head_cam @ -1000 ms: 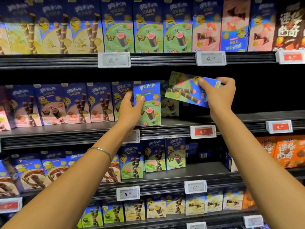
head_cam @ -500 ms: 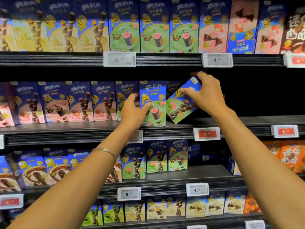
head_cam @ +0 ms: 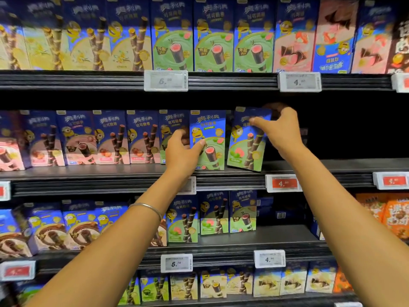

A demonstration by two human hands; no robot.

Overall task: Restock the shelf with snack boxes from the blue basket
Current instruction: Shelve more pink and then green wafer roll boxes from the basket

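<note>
My right hand (head_cam: pixel 280 129) grips the top of a blue and green snack box (head_cam: pixel 245 149), which stands nearly upright on the second shelf (head_cam: pixel 309 166), leaning slightly. My left hand (head_cam: pixel 182 151) holds the left edge of the neighbouring blue and green box (head_cam: pixel 210 140), thumb on its front. The two boxes stand side by side with a narrow gap. The blue basket is out of view.
A row of blue and pink boxes (head_cam: pixel 110 138) fills the second shelf to the left. To the right of the held box the shelf is dark and bare. Price tags (head_cam: pixel 282 183) line the shelf edges. Shelves above and below carry more snack boxes.
My right hand has turned the box from lying tilted in the air to almost upright and set it down on the shelf beside the box my left hand holds.
</note>
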